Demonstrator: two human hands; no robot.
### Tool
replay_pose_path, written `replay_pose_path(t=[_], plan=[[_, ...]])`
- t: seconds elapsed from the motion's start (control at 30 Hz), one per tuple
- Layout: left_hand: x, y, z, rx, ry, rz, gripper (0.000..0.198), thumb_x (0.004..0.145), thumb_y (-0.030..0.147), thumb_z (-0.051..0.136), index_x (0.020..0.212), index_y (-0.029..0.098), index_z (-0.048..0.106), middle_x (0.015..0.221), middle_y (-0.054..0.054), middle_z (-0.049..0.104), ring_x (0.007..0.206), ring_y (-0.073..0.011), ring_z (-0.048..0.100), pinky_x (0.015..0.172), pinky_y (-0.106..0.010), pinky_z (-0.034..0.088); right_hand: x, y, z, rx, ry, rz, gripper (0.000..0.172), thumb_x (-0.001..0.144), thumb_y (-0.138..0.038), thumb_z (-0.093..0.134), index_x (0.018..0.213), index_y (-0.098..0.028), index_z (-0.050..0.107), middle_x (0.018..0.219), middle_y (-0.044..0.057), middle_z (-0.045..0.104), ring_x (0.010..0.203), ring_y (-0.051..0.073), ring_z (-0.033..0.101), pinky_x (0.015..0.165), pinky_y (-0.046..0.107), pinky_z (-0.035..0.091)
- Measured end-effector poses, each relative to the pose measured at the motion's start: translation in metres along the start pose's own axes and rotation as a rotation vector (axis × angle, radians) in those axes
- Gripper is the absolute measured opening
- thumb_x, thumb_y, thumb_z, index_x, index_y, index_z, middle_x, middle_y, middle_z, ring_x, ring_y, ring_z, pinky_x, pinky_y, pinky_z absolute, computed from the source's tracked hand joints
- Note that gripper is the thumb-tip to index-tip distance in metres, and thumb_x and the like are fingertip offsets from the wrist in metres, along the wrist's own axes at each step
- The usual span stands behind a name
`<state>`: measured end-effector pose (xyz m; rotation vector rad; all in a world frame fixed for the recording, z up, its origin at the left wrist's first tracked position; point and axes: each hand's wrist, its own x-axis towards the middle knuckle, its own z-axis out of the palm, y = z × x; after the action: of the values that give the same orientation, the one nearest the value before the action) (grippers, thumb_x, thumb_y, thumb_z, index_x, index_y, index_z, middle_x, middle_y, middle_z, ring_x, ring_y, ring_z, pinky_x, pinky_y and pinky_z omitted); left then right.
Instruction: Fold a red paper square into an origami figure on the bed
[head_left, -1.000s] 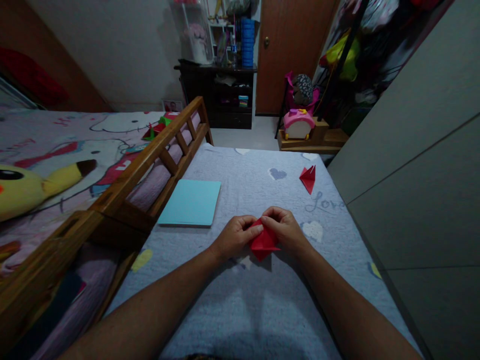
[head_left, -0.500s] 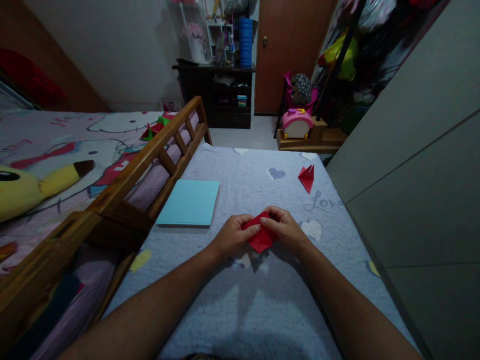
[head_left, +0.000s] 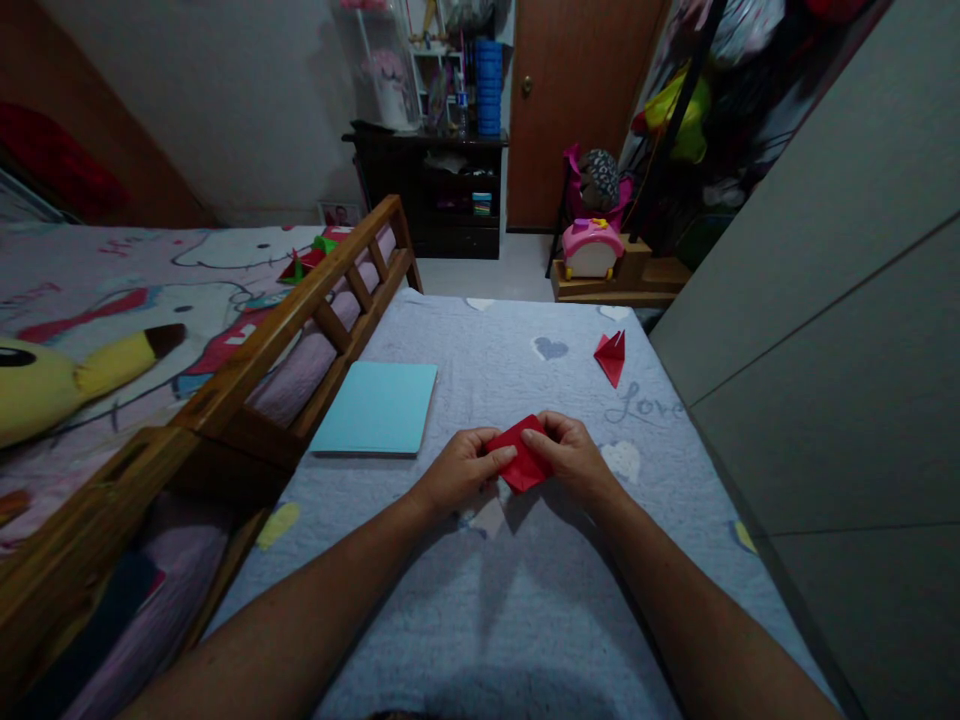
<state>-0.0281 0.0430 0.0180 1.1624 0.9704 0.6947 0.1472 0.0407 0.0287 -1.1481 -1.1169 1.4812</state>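
Observation:
A folded red paper (head_left: pixel 520 462) is pinched between both my hands above a pale blue bedspread (head_left: pixel 517 610). My left hand (head_left: pixel 459 472) grips its left edge with thumb on top. My right hand (head_left: pixel 574 456) grips the right edge the same way. The paper is lifted a little off the bedspread, its point facing down toward me. A second folded red paper (head_left: pixel 611 356) lies farther away to the right. A stack of light blue paper sheets (head_left: pixel 377 407) lies to the left of my hands.
A wooden bed rail (head_left: pixel 300 330) runs along the left, with a cartoon-print bed and a yellow plush toy (head_left: pixel 67 375) beyond it. A grey wardrobe (head_left: pixel 832 330) stands at the right. A dark shelf unit (head_left: pixel 442 190), a door and toys stand at the far end.
Both hands lifted the red paper slightly up and away from me and turned it flatter. The other papers stayed where they were.

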Motion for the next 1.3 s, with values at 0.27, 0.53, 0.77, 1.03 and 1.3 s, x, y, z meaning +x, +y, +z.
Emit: replay_pose_path(t=[0.27,0.53,0.77,1.03,1.3], plan=[[-0.0012,0.0041,0.0011,0.045,0.028,0.011,0.038,0.074,0.05,0.071,0.07,0.015,0.057,0.057,0.004,0.048,0.049,-0.007,0.039,0.046,-0.02,0.026,-0.0001,0.0033,-0.0013,-0.109,-0.089,-0.001,0.021,0.073,-0.035,0.072,0.07,-0.016,0.064,0.06,-0.004,0.057,0.052,0.009,0.048,0.05,0.022,0.036],[-0.0013,0.0059,-0.0004,0.041,-0.002,0.001,0.037,0.072,0.048,0.073,0.071,0.014,0.058,0.057,0.004,0.05,0.048,-0.0068,0.041,0.045,-0.019,0.028,-0.0025,0.0043,-0.0019,-0.11,-0.098,0.008,0.022,0.075,-0.037,0.07,0.071,-0.016,0.064,0.061,-0.003,0.058,0.053,0.01,0.049,0.051,0.022,0.037],[0.0015,0.0002,-0.0035,-0.024,0.037,-0.025,0.032,0.073,0.043,0.072,0.076,0.014,0.061,0.056,0.004,0.052,0.046,-0.0073,0.044,0.046,-0.019,0.033,-0.0008,0.001,-0.0016,-0.03,-0.013,0.024,0.023,0.07,-0.038,0.073,0.069,-0.017,0.062,0.059,-0.003,0.059,0.053,0.011,0.05,0.051,0.023,0.039],[-0.0018,0.0074,0.0005,0.081,0.061,0.015,0.032,0.073,0.044,0.07,0.068,0.015,0.059,0.053,0.005,0.049,0.045,-0.0068,0.041,0.044,-0.019,0.029,-0.0014,0.0022,0.0021,-0.056,-0.023,0.124,0.028,0.06,-0.033,0.081,0.072,-0.015,0.063,0.061,-0.002,0.062,0.053,0.01,0.054,0.05,0.022,0.041],[-0.0006,0.0067,0.0001,0.164,0.048,0.054,0.025,0.072,0.037,0.067,0.066,0.015,0.058,0.058,0.003,0.05,0.05,-0.0072,0.041,0.046,-0.018,0.029,-0.0027,0.0064,0.0035,-0.024,-0.036,0.136,0.022,0.062,-0.03,0.078,0.067,-0.014,0.064,0.056,-0.001,0.062,0.05,0.01,0.054,0.049,0.022,0.041]])
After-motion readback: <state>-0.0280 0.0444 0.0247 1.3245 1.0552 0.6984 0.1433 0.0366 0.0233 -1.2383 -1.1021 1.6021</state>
